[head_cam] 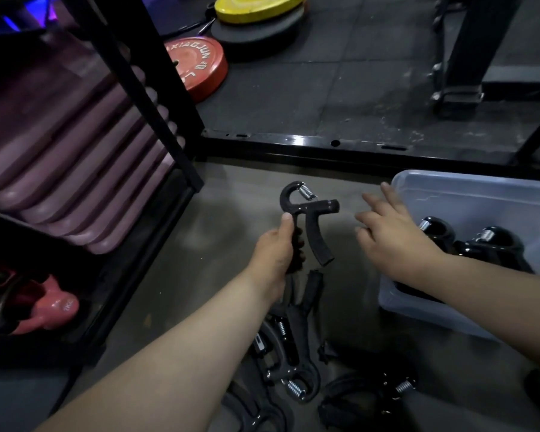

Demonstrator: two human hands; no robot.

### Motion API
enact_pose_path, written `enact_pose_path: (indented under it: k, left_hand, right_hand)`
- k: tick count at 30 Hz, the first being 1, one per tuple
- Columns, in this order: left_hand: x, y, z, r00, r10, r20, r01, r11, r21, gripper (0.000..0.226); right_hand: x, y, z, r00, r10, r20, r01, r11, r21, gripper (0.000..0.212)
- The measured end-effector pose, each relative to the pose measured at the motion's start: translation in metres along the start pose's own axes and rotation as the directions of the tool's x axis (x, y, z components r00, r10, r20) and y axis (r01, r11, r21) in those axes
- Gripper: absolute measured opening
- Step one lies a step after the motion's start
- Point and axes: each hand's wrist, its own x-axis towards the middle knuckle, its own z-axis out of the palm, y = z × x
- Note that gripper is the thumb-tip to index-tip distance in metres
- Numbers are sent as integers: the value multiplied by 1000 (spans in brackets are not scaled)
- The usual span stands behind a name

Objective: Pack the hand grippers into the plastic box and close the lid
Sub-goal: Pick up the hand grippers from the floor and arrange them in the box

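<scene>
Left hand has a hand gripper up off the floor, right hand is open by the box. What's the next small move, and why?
Probably carry the held hand gripper rightward in the left hand and lower it into the plastic box. The box is open with grippers already inside, the right hand is empty beside its rim, and more wait on the floor.

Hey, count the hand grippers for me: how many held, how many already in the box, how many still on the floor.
Held in left hand, black spring hand gripper: 1
In clear plastic box, black hand grippers: at least 2
On the floor, black hand grippers: about 4, tangled and partly hidden
Total: about 7
</scene>
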Motion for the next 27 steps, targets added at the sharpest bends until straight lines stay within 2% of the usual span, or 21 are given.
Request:
enact_pose_path:
  k: [2,6,12,15,17,19,22,25,27]
  left_hand:
    - [-7,4,14,998,33,49,-35,998,46,42]
    - [-24,14,42,992,76,105,-78,997,13,41]
    - [-43,22,65,978,202,42,-203,979,20,38]
    - [-52,32,74,967,248,50,-248,969,-20,34]
    - [-57,39,80,953,292,78,-291,956,-23,34]
    - [-62,42,84,933,347,95,-350,937,15,32]
    - [-64,44,90,873,469,134,-484,866,123,29]
    - [-67,45,100,776,561,288,-616,772,159,33]
    - [-70,43,104,721,602,343,-685,695,218,31]
  right_hand:
    - [-3,0,-4,1000,-10,-3,10,997,75,43]
    - [-12,3,-8,998,-50,-38,55,987,148,39]
    - [-10,7,-10,994,-38,-104,70,943,325,24]
    - [-17,-1,-22,987,52,-151,19,899,438,23]
    - [-23,-7,-31,984,123,-126,-38,846,531,25]
    - [-27,-14,-40,977,194,-85,-89,741,666,27]
    - [-30,-19,-57,976,217,6,-102,432,896,30]
    - [-29,-10,-72,987,121,104,-130,229,965,49]
    - [-27,1,-76,974,157,160,-183,146,972,62]
